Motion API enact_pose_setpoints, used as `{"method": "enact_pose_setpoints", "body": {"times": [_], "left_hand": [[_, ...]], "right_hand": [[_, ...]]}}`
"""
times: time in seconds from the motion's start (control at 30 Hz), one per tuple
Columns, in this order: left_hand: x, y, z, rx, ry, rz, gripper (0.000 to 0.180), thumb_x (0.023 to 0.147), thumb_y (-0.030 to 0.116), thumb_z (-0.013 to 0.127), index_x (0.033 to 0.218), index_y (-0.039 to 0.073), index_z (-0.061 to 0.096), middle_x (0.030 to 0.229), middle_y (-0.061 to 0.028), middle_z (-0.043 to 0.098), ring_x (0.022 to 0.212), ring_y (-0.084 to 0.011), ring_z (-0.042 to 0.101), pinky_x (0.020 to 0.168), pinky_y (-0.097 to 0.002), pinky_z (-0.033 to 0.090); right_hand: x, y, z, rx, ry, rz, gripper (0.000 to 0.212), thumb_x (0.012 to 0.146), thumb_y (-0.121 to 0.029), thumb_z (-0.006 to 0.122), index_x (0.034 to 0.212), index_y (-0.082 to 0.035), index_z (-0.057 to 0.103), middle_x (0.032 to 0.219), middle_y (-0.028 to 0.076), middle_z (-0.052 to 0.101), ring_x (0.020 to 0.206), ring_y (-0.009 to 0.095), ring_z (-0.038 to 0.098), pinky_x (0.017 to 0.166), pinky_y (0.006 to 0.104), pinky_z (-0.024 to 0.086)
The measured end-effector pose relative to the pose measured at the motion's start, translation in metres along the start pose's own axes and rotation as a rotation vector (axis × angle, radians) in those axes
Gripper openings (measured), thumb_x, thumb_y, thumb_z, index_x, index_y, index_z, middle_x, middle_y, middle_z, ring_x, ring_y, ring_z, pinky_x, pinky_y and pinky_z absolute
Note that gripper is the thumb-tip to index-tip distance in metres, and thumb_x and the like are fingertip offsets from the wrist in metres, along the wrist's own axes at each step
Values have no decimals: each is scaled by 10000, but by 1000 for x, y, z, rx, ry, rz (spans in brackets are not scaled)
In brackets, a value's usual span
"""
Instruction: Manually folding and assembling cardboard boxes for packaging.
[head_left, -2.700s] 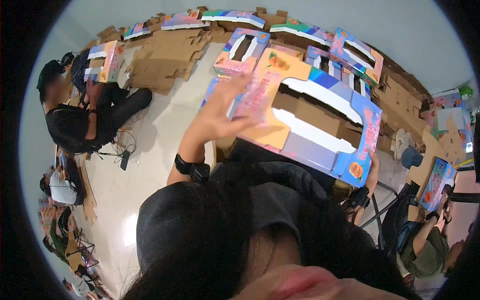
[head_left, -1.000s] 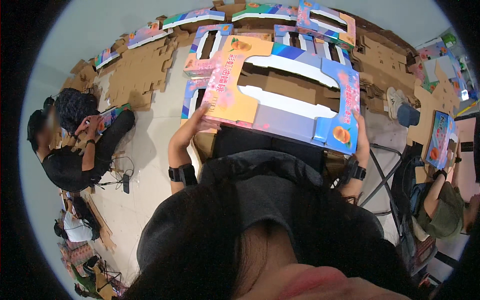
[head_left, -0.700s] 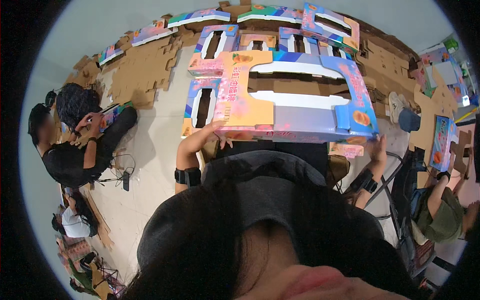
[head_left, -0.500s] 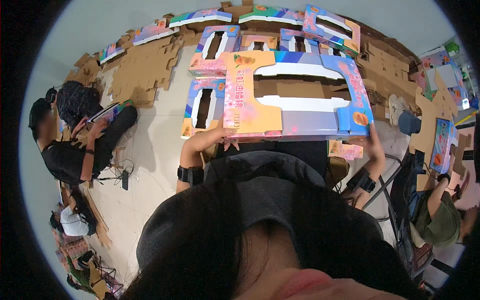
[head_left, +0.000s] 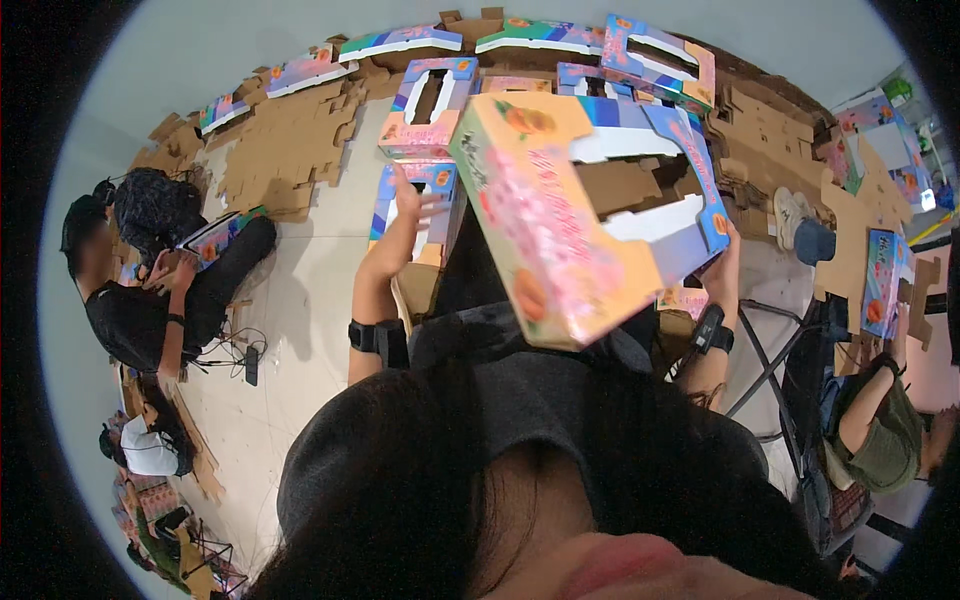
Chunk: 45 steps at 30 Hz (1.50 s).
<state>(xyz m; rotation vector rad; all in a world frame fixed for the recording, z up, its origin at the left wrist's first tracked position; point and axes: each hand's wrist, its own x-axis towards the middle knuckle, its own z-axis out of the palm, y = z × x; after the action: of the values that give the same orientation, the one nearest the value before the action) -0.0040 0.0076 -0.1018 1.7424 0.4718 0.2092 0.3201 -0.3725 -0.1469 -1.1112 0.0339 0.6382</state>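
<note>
A colourful cardboard fruit box (head_left: 545, 225), with a wide cut-out in its top, is tilted in front of my chest. Its peach-and-pink end points toward me and lower left. My right hand (head_left: 722, 265) grips the blue end on the right; part of those fingers is hidden by the box. My left hand (head_left: 410, 203) is off the box, held up with its fingers spread. Behind that hand stands a similar box (head_left: 446, 215), partly covered by it, and beyond it another upright box (head_left: 432, 105).
More printed boxes (head_left: 660, 62) line the far side, beside flat brown cardboard sheets (head_left: 285, 150). On the left a seated person (head_left: 130, 310) handles a box; at right another person's arm (head_left: 870, 400) reaches to a box. A black folding frame (head_left: 770, 370) stands at my right.
The box has turned and tipped, its left end swinging down toward me. My left hand has let go and moved up and left. My right hand keeps hold.
</note>
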Motion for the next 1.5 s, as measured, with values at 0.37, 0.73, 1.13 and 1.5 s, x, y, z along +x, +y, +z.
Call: {"method": "enact_pose_setpoints", "body": {"times": [0.37, 0.73, 1.13, 1.5], "left_hand": [[24, 59, 29, -164, 65, -206, 649, 955, 544, 239, 1284, 44, 489, 1275, -127, 494, 1145, -179, 459, 995, -305, 314], [6, 23, 26, -121, -95, -304, 544, 949, 503, 252, 1201, 91, 502, 946, -25, 609, 741, -95, 583, 646, -219, 434], [3, -28, 17, -9, -287, -282, 572, 958, 515, 265, 1279, 87, 467, 1033, -3, 582, 846, -101, 517, 725, -211, 421], [-10, 14, 62, -290, -216, -309, 571, 965, 496, 271, 1346, 82, 366, 1076, -68, 568, 803, -116, 576, 649, -218, 470]], "right_hand": [[9, -11, 3, 15, 16, -35, 612, 869, -606, 416, 1235, -121, 496, 1142, 39, 592, 1018, 180, 573, 866, 341, 461], [-46, -29, 8, -603, -37, 275, 786, 815, -702, 398, 1322, -102, 423, 1062, 132, 551, 850, 209, 597, 609, 312, 523], [-52, -11, 45, -383, -93, 96, 581, 862, -508, 543, 1239, -66, 518, 1097, 38, 586, 971, 140, 554, 791, 289, 453], [-56, -17, 42, -548, -263, -70, 745, 886, -436, 531, 1431, -29, 226, 1375, 109, 385, 1250, 191, 357, 1021, 294, 278]]}}
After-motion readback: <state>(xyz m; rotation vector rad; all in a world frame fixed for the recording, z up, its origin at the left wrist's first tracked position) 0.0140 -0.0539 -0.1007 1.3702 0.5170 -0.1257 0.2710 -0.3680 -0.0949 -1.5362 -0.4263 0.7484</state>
